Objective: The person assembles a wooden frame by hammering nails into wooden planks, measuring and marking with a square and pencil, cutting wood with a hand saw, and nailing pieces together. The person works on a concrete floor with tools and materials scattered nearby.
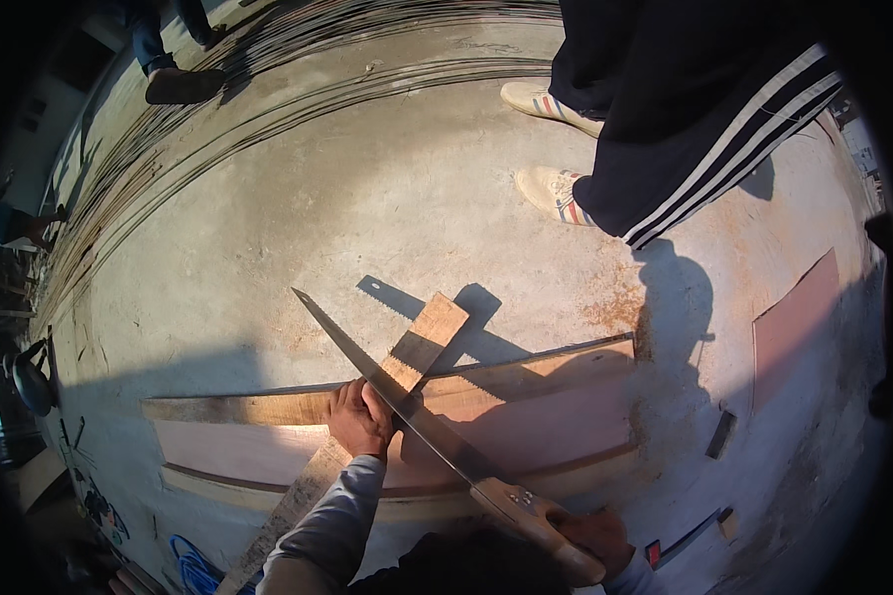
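1. Sunlit concrete floor (268, 248), with long thin rods (367, 81) along its far side.
2. A person in dark striped trousers (685, 129) stands at the upper right.
3. A pink panel (238, 439) with wooden edges lies on the floor; a plank (435, 329) crosses it diagonally.
4. The left hand (361, 418) is curled around the plank, just beside the saw (422, 421).
5. The saw's blade lies across the plank; the right hand (595, 535) is closed around its wooden handle.
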Demonstrator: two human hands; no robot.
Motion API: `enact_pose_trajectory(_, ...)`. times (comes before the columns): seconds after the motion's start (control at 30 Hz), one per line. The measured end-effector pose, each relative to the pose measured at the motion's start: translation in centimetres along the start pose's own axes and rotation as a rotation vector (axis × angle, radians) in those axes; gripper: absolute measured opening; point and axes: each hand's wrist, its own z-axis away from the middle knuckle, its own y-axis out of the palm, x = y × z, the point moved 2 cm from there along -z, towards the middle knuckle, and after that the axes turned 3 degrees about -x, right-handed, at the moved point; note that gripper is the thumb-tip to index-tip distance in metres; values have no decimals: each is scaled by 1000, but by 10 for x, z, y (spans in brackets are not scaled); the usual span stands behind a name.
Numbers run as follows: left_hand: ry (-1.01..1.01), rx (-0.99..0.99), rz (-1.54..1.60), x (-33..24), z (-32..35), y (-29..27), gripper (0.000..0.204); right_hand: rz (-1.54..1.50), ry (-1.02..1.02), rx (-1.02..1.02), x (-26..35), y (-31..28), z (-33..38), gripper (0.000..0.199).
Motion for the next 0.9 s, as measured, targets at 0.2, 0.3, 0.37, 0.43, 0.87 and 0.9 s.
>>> enact_pose_trajectory(0.2, -29, 10, 5, -6, 0, 0, 28, 35, 11, -20, -10, 1, -12, 28)
enact_pose_trajectory(0.3, -40, 10, -30, -6, -1, 0, 27, -24, -1, -16, -18, 5, -13, 26)
enact_pose_trajectory(0.37, -40, 10, -27, -5, -2, 1, 27, -31, -6, -19, -24, 9, -11, 26)
enact_pose_trajectory(0.43, -68, 7, -27, -4, 0, 1, 27, 18, 2, 24, -30, 14, -7, 26)
enact_pose_trajectory(0.87, -168, -19, 40, -10, 3, -3, 42, 4, -178, -35, -50, 44, 27, 24)
enact_pose_trajectory(0.9, -178, -19, 35, -8, 3, -2, 42, 10, -181, -27, -50, 46, 30, 28)
